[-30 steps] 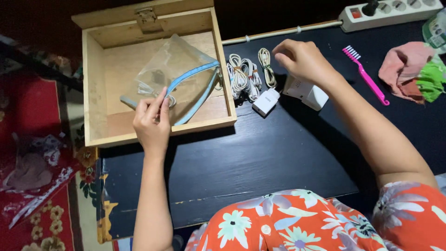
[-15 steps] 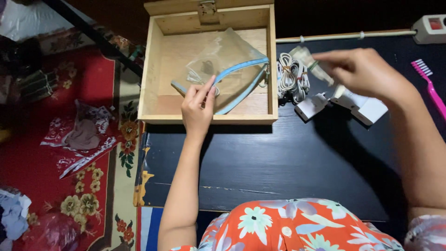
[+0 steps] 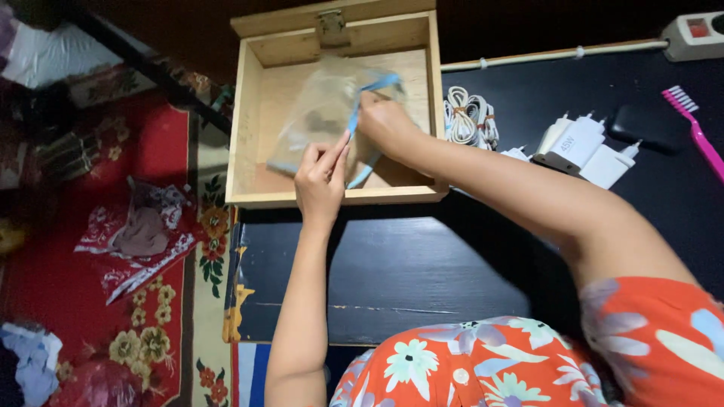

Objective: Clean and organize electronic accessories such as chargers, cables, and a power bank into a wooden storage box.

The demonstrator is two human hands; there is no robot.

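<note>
White chargers (image 3: 577, 145), coiled cables (image 3: 469, 117), pink brush (image 3: 694, 126) on black table (image 3: 422, 264).

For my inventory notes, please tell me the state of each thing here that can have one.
Wooden box: lid open.
Clear plastic pouch with blue zipper: open, inside the box.
Left hand: pinching the pouch's edge.
Right hand: at the pouch's mouth.
White cable bundles: coiled, tied.

Clear blue-zippered plastic pouch (image 3: 324, 113) lies inside wooden box (image 3: 245, 113).

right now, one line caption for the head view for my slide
Both hands work a clear zip pouch inside an open wooden box: left hand pinches its edge, right hand reaches into it.
</note>
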